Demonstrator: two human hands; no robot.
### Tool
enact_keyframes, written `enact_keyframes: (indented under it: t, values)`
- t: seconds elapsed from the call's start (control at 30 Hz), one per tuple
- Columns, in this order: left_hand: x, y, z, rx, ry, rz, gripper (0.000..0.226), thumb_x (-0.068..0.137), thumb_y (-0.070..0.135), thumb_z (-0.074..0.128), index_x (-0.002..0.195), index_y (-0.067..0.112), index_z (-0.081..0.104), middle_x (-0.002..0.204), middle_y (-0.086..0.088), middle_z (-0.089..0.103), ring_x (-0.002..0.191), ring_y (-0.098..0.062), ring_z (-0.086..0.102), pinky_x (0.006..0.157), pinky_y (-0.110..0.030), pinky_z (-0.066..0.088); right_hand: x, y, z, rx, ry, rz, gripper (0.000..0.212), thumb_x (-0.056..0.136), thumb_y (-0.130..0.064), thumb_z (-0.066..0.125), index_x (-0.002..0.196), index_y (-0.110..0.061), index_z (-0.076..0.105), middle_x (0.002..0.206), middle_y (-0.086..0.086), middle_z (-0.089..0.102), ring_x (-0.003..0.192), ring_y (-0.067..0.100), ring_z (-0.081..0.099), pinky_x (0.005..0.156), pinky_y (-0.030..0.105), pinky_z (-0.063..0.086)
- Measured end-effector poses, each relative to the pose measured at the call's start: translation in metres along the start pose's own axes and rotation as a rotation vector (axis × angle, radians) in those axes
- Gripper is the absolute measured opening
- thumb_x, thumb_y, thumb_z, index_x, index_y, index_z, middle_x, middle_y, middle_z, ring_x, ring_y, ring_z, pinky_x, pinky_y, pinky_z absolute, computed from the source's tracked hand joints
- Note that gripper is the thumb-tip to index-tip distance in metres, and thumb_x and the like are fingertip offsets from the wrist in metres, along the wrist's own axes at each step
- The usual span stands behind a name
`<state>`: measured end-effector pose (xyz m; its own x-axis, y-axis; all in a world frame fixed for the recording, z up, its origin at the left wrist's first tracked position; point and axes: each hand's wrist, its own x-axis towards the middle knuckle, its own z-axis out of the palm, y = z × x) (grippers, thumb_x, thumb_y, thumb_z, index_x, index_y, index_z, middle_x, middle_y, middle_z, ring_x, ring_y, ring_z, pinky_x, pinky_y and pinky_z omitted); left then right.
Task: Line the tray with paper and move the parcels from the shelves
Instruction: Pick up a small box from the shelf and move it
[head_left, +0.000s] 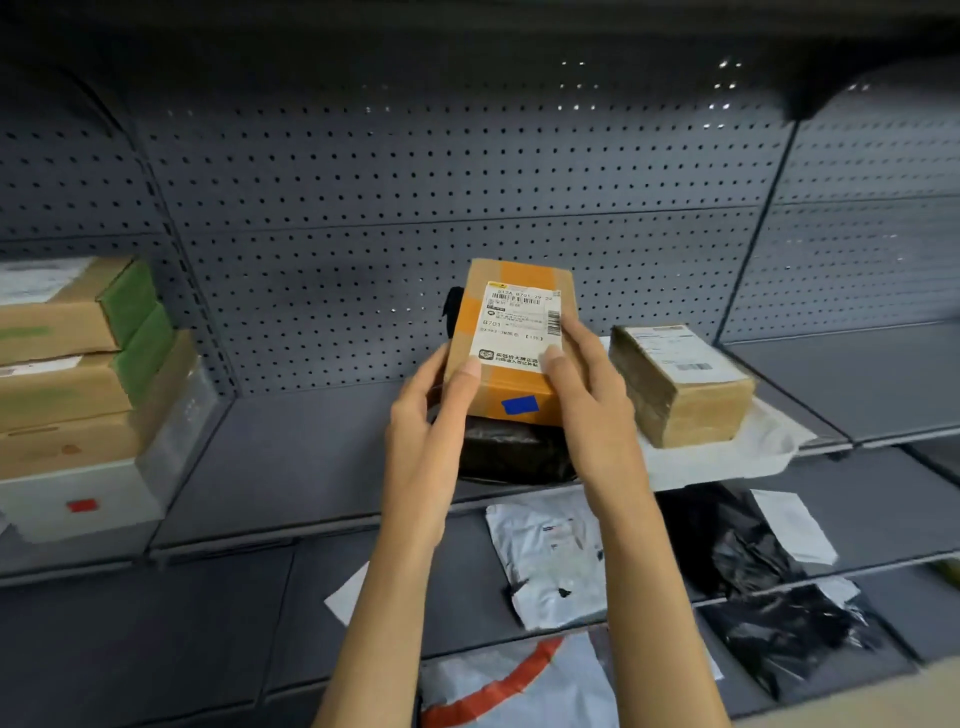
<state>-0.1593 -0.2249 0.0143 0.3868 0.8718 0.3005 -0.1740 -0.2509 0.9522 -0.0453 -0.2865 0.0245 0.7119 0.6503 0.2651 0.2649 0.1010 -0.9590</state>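
Both hands close their grip on one cardboard box (511, 340), held tilted with its label face toward the camera. The left hand (423, 415) clasps the box's lower left edge, its thumb (465, 376) pressed on the front face at about 7 o'clock of the white shipping label (519, 327). The right hand (587, 395) holds the right side, thumb on the label's lower right corner, fingers running up the right edge. Orange tape crosses the box, and a blue sticker (519, 405) sits on its front face at 6 o'clock.

Directly below the box, partly hidden by it and the hands, a black plastic parcel (511, 449) lies on a white paper-lined tray (737, 452). The tray rests on a grey shelf (291, 457). At 3 o'clock of the held box, a second brown parcel (680, 384) wrapped in clear tape stands on the tray, apart from the right hand.

Behind everything rises a grey perforated back panel (415, 208). At 9 o'clock, well apart, a stack of cardboard boxes with green ends (83, 358) sits on a pale box bearing a red sticker (81, 505).

On the lower shelf, at 6 o'clock of the tray, lies a white mailer bag (550, 556); at 4 o'clock, black plastic bags (753, 551). Lower still, a white bag with a red stripe (514, 686) shows between the forearms.
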Motion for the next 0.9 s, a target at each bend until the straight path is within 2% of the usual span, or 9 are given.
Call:
enact_keyframes:
  t: [0.1, 0.3, 0.37, 0.53, 0.57, 0.67, 0.7, 0.8, 0.9]
  values:
    - [-0.019, 0.003, 0.063, -0.034, -0.069, 0.012, 0.037, 0.102, 0.040, 0.055, 0.137, 0.032, 0.062, 0.128, 0.016, 0.071, 0.119, 0.006, 0.062, 0.096, -0.013, 0.046, -0.004, 0.004, -0.068, -0.032, 0.071, 0.000, 0.057, 0.088, -0.063, 0.044, 0.143, -0.051, 0.045, 0.141, -0.017, 0.060, 0.132, 0.012, 0.055, 0.112, 0.046, 0.043]
    - [-0.064, 0.011, 0.196, -0.102, -0.188, 0.015, 0.042, 0.097, 0.047, 0.057, 0.136, 0.033, 0.063, 0.129, 0.016, 0.071, 0.122, 0.000, 0.063, 0.106, -0.027, 0.047, -0.012, 0.006, -0.212, -0.153, 0.190, 0.017, 0.046, 0.100, -0.055, 0.039, 0.145, -0.049, 0.044, 0.140, -0.019, 0.059, 0.128, 0.011, 0.055, 0.111, 0.046, 0.042]
    - [-0.078, 0.011, 0.237, -0.114, -0.216, 0.017, 0.048, 0.095, 0.051, 0.057, 0.139, 0.033, 0.061, 0.132, 0.017, 0.069, 0.124, 0.001, 0.061, 0.106, -0.025, 0.046, -0.015, 0.010, -0.255, -0.197, 0.234, 0.031, 0.049, 0.096, -0.057, 0.032, 0.143, -0.052, 0.044, 0.140, -0.020, 0.059, 0.128, 0.013, 0.056, 0.111, 0.049, 0.041]
    - [-0.112, 0.007, 0.335, -0.123, -0.312, 0.026, 0.043, 0.100, 0.044, 0.055, 0.141, 0.031, 0.059, 0.134, 0.016, 0.067, 0.121, 0.010, 0.059, 0.101, -0.011, 0.045, -0.020, 0.022, -0.355, -0.267, 0.340, 0.082, 0.052, 0.094, -0.045, 0.023, 0.140, -0.057, 0.043, 0.136, -0.016, 0.059, 0.122, 0.017, 0.055, 0.109, 0.052, 0.039]
    - [-0.116, 0.005, 0.352, -0.125, -0.331, 0.019, 0.044, 0.099, 0.047, 0.056, 0.140, 0.031, 0.060, 0.135, 0.015, 0.067, 0.123, 0.007, 0.059, 0.103, -0.014, 0.046, -0.021, 0.024, -0.371, -0.272, 0.358, 0.096, 0.053, 0.093, -0.043, 0.023, 0.140, -0.057, 0.043, 0.137, -0.015, 0.059, 0.122, 0.018, 0.054, 0.110, 0.052, 0.039]
    - [-0.126, 0.001, 0.400, -0.137, -0.360, -0.014, 0.055, 0.091, 0.061, 0.055, 0.139, 0.035, 0.060, 0.137, 0.010, 0.067, 0.128, -0.009, 0.061, 0.111, -0.040, 0.047, -0.017, 0.031, -0.415, -0.275, 0.397, 0.140, 0.057, 0.090, -0.041, 0.022, 0.140, -0.058, 0.043, 0.139, -0.013, 0.057, 0.123, 0.019, 0.053, 0.109, 0.052, 0.039]
    - [-0.127, -0.001, 0.413, -0.144, -0.367, -0.022, 0.057, 0.089, 0.063, 0.055, 0.139, 0.036, 0.060, 0.137, 0.009, 0.066, 0.129, -0.011, 0.061, 0.112, -0.043, 0.047, -0.015, 0.034, -0.427, -0.275, 0.406, 0.150, 0.057, 0.090, -0.039, 0.022, 0.139, -0.058, 0.043, 0.134, -0.013, 0.057, 0.121, 0.019, 0.054, 0.108, 0.051, 0.040]
    - [-0.127, -0.007, 0.450, -0.134, -0.383, -0.013, 0.055, 0.090, 0.061, 0.055, 0.140, 0.038, 0.059, 0.139, 0.010, 0.065, 0.130, -0.009, 0.060, 0.112, -0.041, 0.046, 0.000, 0.043, -0.460, -0.262, 0.419, 0.176, 0.058, 0.090, -0.035, 0.022, 0.138, -0.058, 0.045, 0.121, -0.013, 0.056, 0.111, 0.017, 0.055, 0.104, 0.050, 0.043]
    - [-0.120, -0.014, 0.483, -0.138, -0.379, -0.016, 0.054, 0.090, 0.059, 0.055, 0.139, 0.038, 0.059, 0.138, 0.010, 0.065, 0.126, -0.008, 0.062, 0.110, -0.039, 0.048, 0.023, 0.053, -0.487, -0.263, 0.408, 0.195, 0.059, 0.088, -0.035, 0.021, 0.137, -0.058, 0.045, 0.123, -0.015, 0.056, 0.111, 0.016, 0.055, 0.105, 0.050, 0.043]
